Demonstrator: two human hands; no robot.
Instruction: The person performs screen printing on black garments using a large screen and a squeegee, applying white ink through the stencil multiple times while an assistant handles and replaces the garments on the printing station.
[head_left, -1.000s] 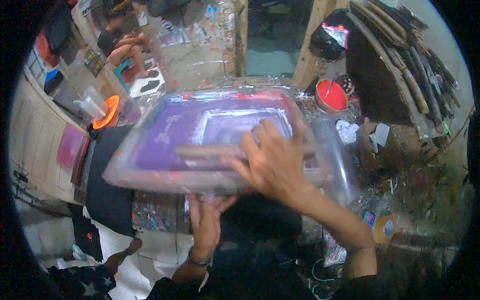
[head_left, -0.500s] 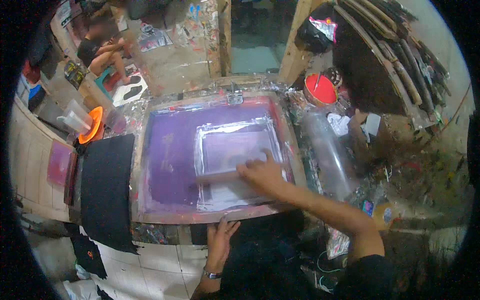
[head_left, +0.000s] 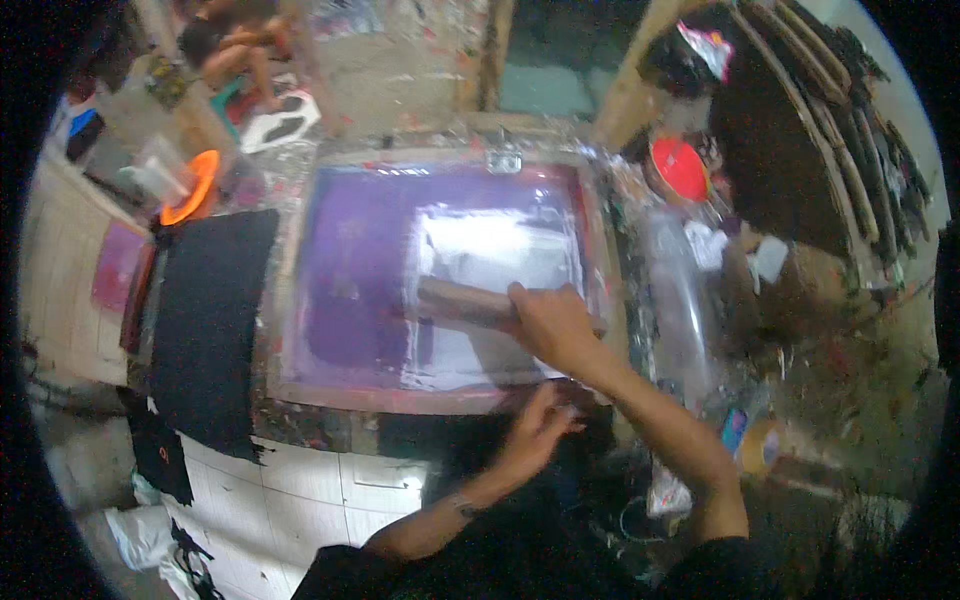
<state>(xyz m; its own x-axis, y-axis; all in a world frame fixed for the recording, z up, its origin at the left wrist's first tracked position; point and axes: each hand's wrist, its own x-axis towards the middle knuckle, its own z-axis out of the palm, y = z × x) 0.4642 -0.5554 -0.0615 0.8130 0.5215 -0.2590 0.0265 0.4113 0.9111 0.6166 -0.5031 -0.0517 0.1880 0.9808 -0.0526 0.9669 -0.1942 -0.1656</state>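
Even pressure, steady angle

The purple screen (head_left: 355, 270) is laid flat, a glossy white patch (head_left: 500, 245) spread over its right part. Across that patch the bar (head_left: 460, 303) is set, clasped toward its right end by the right hand (head_left: 555, 325). Pressure is best kept equal along its length (an off-centre grip invites tilt). The left hand (head_left: 535, 435) is held by the near edge, fingers loosely spread; whether the screen is touched cannot be told.
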